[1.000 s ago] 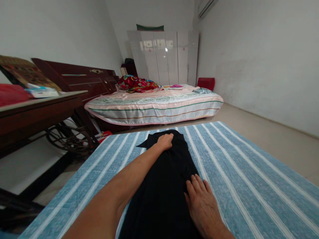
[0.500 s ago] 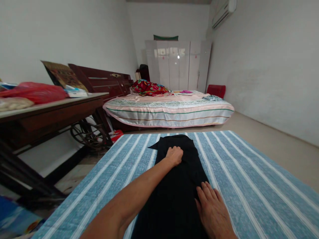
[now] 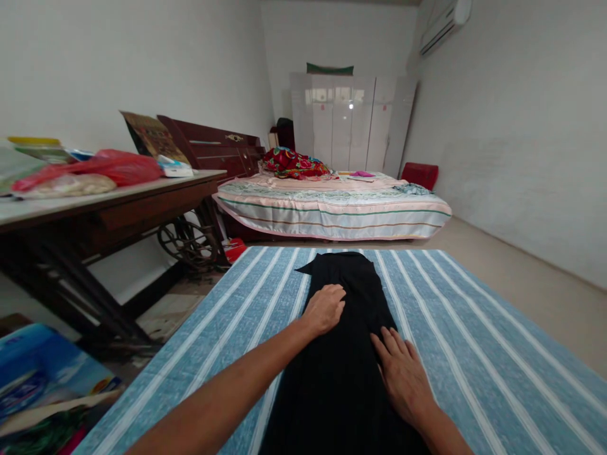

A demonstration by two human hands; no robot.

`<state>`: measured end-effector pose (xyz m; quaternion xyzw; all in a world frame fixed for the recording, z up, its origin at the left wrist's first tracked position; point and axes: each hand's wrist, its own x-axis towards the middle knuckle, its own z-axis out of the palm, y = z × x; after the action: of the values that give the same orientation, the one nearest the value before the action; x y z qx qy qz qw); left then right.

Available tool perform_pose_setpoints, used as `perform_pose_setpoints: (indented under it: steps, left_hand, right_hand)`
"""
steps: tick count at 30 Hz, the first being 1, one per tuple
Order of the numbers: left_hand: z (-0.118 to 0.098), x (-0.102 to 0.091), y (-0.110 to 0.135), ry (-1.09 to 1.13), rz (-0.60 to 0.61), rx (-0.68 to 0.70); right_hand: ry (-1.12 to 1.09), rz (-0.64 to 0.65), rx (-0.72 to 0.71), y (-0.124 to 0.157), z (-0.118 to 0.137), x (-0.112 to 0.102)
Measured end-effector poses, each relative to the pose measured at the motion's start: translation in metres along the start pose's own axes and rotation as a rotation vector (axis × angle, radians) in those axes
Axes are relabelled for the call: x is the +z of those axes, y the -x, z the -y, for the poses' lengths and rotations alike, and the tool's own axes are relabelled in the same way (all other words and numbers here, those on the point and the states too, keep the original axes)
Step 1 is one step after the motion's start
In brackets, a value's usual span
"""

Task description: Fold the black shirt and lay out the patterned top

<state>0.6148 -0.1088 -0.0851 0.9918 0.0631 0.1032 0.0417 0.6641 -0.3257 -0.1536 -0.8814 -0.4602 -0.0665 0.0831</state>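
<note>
Black folded trousers (image 3: pixel 332 385) lie lengthwise on a blue-and-white striped cloth (image 3: pixel 455 328), with a small pointed corner sticking out at the far left. My left hand (image 3: pixel 325 309) is closed over the middle of the trousers, fingers curled into the fabric; its fingertips are partly hidden. Along the right edge of the trousers rests my right hand (image 3: pixel 402 373), laid flat with its fingers stretched out, partly on the black fabric. The near end of the trousers runs out of view at the bottom.
A sewing machine table (image 3: pixel 109 205) stands at the left, carrying a red plastic bag (image 3: pixel 118 167). Beyond the striped surface is a bed (image 3: pixel 332 208) with a red floral quilt (image 3: pixel 294 163). A blue printed package (image 3: pixel 45 373) sits low at the left.
My left hand has drawn back slightly toward me over the trousers, and its curl looks looser. The right hand stays flat at the right edge. The view has turned a little left.
</note>
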Motion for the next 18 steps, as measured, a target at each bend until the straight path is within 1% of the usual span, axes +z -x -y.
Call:
perform_pose_setpoints:
  steps: [3,6,9,12,14,16,18]
  left_hand:
    - [-0.004,-0.005,0.059,0.035,0.000,-0.011]
    - [-0.011,-0.003,0.120,0.075,-0.002,-0.049]
    - [-0.019,0.001,0.165,0.088,0.029,-0.128]
    - [-0.031,0.002,0.194,0.082,0.063,-0.190]
    - [-0.039,0.001,0.208,0.082,0.045,-0.202]
    - [-0.047,0.000,0.221,0.084,0.027,-0.192]
    - [-0.054,0.000,0.234,0.076,0.024,-0.181]
  right_hand:
    - [-0.024,0.054,0.018,-0.001,0.002,-0.005]
    - [-0.057,0.098,0.046,-0.002,0.002,-0.007]
    - [-0.080,0.116,0.045,-0.004,0.000,-0.011]
    - [-0.090,0.109,0.056,-0.001,-0.002,-0.023]
    - [-0.095,0.091,0.064,0.007,0.002,-0.034]
    - [-0.105,0.074,0.033,0.021,0.012,-0.044]
    - [-0.120,0.072,-0.035,0.040,0.025,-0.050]
